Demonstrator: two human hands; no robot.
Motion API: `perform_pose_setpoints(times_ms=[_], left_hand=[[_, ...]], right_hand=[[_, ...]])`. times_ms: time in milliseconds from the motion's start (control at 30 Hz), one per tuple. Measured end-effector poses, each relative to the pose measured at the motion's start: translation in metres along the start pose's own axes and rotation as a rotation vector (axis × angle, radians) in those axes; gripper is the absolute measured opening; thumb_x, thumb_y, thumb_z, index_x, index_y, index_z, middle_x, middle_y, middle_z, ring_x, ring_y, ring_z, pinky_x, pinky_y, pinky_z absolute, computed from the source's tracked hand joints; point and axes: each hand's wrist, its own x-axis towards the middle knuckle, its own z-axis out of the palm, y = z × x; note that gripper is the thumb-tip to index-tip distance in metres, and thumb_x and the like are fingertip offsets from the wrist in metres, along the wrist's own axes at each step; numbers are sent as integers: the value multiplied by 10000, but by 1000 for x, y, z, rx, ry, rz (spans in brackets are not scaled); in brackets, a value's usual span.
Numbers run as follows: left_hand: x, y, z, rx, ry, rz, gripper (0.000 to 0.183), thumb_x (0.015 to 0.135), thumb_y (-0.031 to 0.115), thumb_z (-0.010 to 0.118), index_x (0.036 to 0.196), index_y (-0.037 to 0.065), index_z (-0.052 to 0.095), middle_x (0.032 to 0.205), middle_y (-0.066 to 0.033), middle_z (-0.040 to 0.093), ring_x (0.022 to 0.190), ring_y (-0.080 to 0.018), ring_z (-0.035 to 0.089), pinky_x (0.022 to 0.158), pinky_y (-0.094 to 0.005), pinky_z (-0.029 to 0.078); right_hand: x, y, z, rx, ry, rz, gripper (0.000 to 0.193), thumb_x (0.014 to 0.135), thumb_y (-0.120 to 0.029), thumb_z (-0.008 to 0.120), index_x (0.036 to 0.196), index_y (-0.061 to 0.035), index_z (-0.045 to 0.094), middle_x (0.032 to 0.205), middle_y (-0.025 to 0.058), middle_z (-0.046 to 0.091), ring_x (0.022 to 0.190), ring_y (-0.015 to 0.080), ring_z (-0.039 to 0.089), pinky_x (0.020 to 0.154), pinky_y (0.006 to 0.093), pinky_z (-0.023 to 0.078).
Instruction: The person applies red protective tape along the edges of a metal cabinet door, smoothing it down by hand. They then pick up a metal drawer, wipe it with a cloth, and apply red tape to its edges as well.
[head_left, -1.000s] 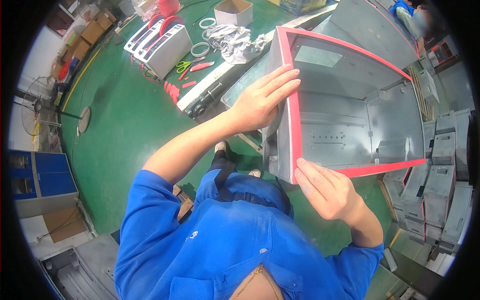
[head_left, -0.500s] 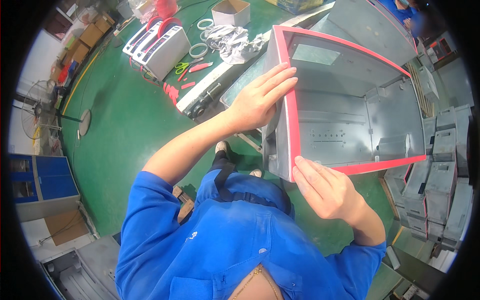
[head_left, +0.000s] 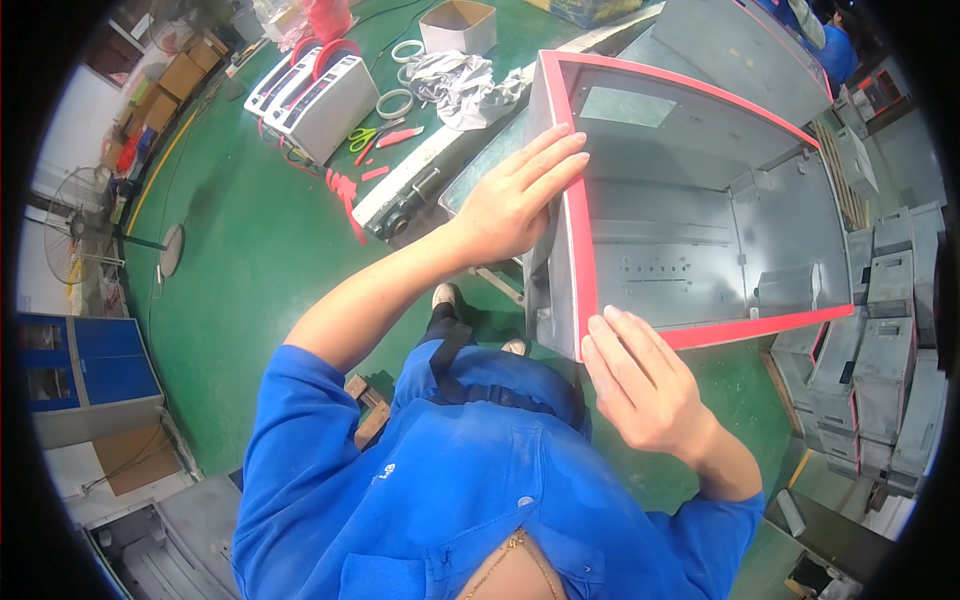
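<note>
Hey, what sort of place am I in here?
Probably a factory workshop, judging by the open grey metal box edged in red, the stacked grey metal boxes at right, and the two white boxy machines toward the upper left.

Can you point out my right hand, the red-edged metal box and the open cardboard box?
Right hand point(head_left: 652, 392): head view, back of the hand.
Red-edged metal box point(head_left: 665, 208): head view, bare inner wall.
Open cardboard box point(head_left: 462, 40): head view, outer side wall.
</note>
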Motion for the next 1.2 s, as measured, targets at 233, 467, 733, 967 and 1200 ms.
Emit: perform_pose_setpoints(times_ms=[233, 467, 733, 967, 1200], left_hand=[[-8, 32, -9, 30, -33, 44, 463, 658, -81, 492, 1119, -47, 517, 1194, -223, 500, 1128, -381, 476, 944, -449, 396], [-43, 105, -24, -33, -162, 138, 278, 791, 45, 512, 1047, -53, 563, 1147, -218, 548, 1094, -337, 523, 914, -438, 439], [-7, 28, -26, 63, -215, 227, 327, 771, 75, 538, 1083, -23, 555, 1164, -193, 546, 1100, -315, 525, 926, -423, 431], [51, -103, -1, 326, -112, 77, 545, 660, -90, 464, 1200, -18, 450, 1251, -190, 466, 1190, -320, 430, 996, -410, 354], [55, -102, 4, 408, -88, 29, 583, 647, -109, 469, 1220, -10, 425, 1271, -183, 446, 1207, -340, 401, 998, -407, 347]], right_hand=[[-24, -6, 0, 89, 134, 23, 135, 706, -42, 594, 838, -18, 604, 949, 147, 621, 895, 274, 602, 794, 392, 504], [-39, 15, 5, -45, 361, 249, 173, 736, -13, 522, 901, 10, 570, 911, 142, 613, 858, 295, 590, 729, 385, 506], [-34, 41, 20, -112, 431, 347, 212, 797, -79, 476, 942, 47, 566, 867, 162, 624, 803, 328, 608, 666, 356, 519], [-40, 41, 24, -197, 425, 378, 303, 824, -156, 406, 938, 56, 589, 828, 157, 624, 768, 318, 612, 629, 350, 521], [-37, 40, 24, -131, 434, 421, 273, 771, -119, 471, 942, 48, 602, 852, 150, 621, 789, 319, 611, 664, 358, 505]])
